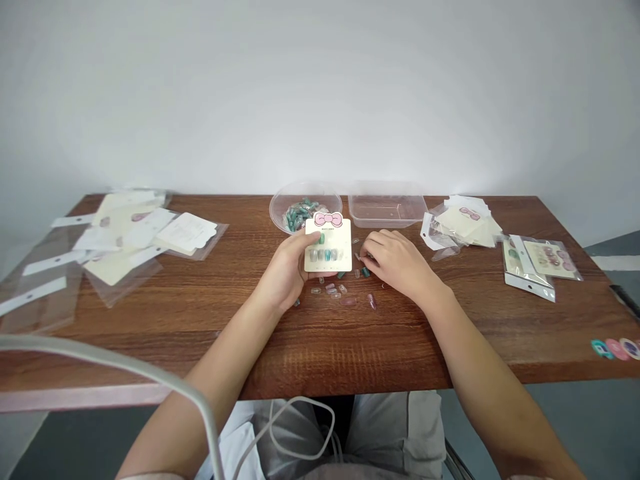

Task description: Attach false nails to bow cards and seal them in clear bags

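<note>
My left hand (283,270) grips a cream display card (327,265) with a pink bow top, its thumb lying on the card's face beside a green press-on nail (321,238). Below that, a row of grey and teal press-on nails (327,255) is fixed to the card. To the right of the card, my right hand (395,260) is low over the table, its fingertips pinched on a small press-on nail (357,257) that is partly hidden. Loose nails in clear, pink and green, such as a purplish one (372,301), lie scattered between and below the hands.
Behind the card stands a round clear bowl (276,212) of green nails, next to a rectangular clear tub (387,212). Cards and plastic sleeves (125,233) spread at left; more cards (467,223) and packed sets (530,267) lie at right. A white cable (125,363) crosses the front left.
</note>
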Available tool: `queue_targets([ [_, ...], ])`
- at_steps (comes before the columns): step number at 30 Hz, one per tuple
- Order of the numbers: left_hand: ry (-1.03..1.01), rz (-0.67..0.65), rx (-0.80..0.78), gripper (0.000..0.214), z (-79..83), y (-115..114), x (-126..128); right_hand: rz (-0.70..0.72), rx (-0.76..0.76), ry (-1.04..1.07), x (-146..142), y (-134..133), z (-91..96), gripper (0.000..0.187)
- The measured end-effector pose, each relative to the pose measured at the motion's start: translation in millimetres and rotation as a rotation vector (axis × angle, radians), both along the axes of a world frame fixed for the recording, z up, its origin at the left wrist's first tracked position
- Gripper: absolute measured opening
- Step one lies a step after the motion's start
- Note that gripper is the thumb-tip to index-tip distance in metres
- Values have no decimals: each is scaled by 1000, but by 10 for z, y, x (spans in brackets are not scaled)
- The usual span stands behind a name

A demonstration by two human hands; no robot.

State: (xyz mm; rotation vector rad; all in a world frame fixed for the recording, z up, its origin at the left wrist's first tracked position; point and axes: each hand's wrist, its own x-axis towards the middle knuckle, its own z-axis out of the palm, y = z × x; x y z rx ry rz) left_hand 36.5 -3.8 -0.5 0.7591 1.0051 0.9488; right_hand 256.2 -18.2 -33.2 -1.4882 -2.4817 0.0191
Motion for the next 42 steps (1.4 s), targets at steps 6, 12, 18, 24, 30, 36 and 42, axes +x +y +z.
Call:
queue_targets([
  [6, -2, -2, 18, 39, 18, 4, -10, -17, -8, -9, 12, 17, -19, 13],
  [12, -2, -2, 20, 39, 4, 10, -30, -49, -137, 90, 68, 29, 20, 9],
  [18, -7, -5, 19, 39, 8, 4, -26, -103, -170, 126, 130, 38, 7, 18],
  [24, -7, 1, 8, 38, 26, -1, -7, -84, -192, 148, 104, 47, -32, 21],
  [30, 8, 11, -1, 35, 40, -8, 1, -79, -182, 139, 80, 64, -39, 15],
  [36, -10, 7, 11, 34, 15, -4, -12, -92, -166, 185, 121, 49, 0, 17],
  [42, -15, 16, -2, 34, 13, 0, -13, -52, -197, 225, 215, 38, -8, 26],
])
